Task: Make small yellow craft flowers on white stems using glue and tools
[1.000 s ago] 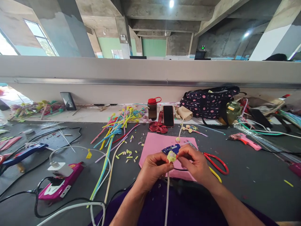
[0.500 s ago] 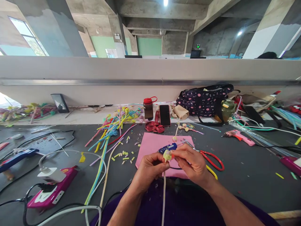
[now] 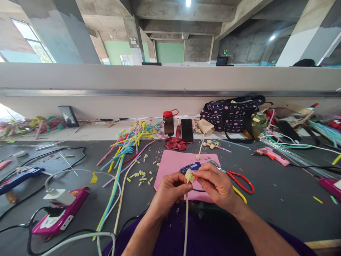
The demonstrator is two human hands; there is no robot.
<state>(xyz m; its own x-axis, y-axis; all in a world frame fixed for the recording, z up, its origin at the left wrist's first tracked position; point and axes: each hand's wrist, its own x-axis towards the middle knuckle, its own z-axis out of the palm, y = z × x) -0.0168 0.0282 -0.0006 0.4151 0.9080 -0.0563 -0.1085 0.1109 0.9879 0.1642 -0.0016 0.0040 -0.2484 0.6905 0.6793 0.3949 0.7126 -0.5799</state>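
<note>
Here both hands, left hand (image 3: 170, 192) and right hand (image 3: 216, 185), pinch one pale flower bud (image 3: 189, 175) on one white stem (image 3: 185, 220).

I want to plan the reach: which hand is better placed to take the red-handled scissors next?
Probably the right hand: the scissors lie just beside it on the table, while the left hand pinches the white stem under the yellow flower.

The flower head (image 3: 189, 175) is pale yellow on a white stem (image 3: 185, 220); the mat (image 3: 174, 164) is pink, the scissors (image 3: 238, 179) red-handled, the bag (image 3: 231, 113) dark with pink dots.
</note>
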